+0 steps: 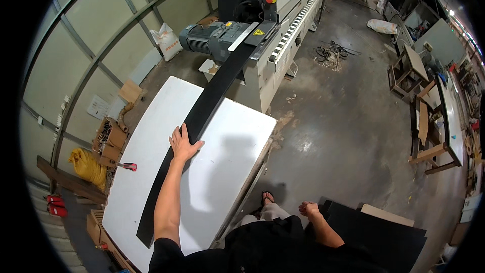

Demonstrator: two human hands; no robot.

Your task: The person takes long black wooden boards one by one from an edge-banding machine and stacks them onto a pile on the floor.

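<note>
You are in a workshop with a grey concrete floor (333, 101), standing at the near edge of a white desk (227, 162) that butts against a long edge-processing machine (283, 25). Your left hand (183, 144) lies flat, fingers (178, 132) spread and released, pressing on a long black strip panel (202, 116) — it grips nothing. The panel runs diagonally from the desk's near left corner to the far edge, its far end under the machine's guide beside the grey motor (212, 38). It looks thin, stiff and fairly light, with a smooth face that may slide; judge it best held by its long edges near mid-length. Your right hand (309, 208) hangs loosely curled and empty beside dark boards (379, 232) stacked at your right.
</note>
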